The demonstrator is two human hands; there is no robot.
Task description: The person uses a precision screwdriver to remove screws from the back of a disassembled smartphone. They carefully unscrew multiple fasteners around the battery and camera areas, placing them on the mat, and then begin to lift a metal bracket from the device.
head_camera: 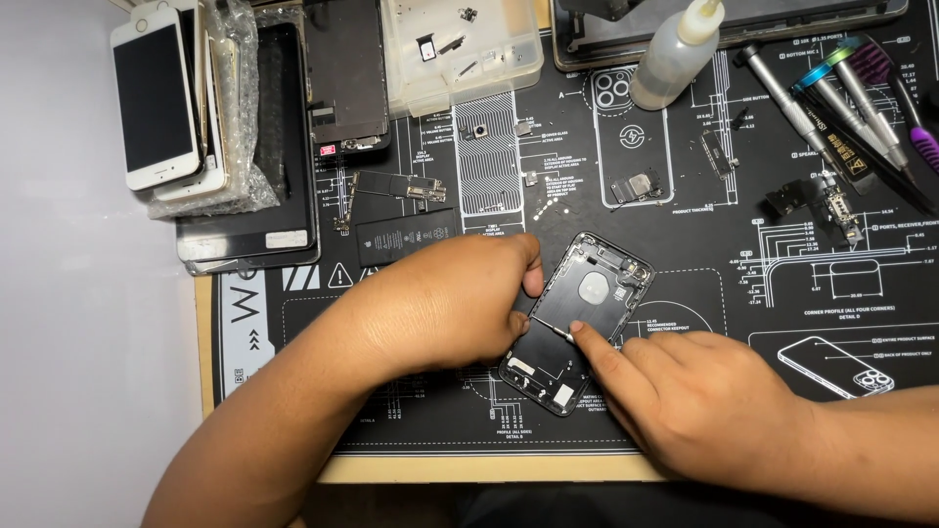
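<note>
- Right hand (709, 401) presses its forefinger on a thin metal tool (550, 327).
- Left hand (460, 293) pinches that tool over the opened phone housing (577, 318), gripping its edge.

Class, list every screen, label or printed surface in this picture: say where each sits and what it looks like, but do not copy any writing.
Phone: top left stack, white rectangle, dark screen off.
Display panel: beside the stack, black glass rectangle with a white sticker.
Battery: above the left hand, black rectangle with white print.
Work mat: underneath everything, black with white diagrams.
</note>
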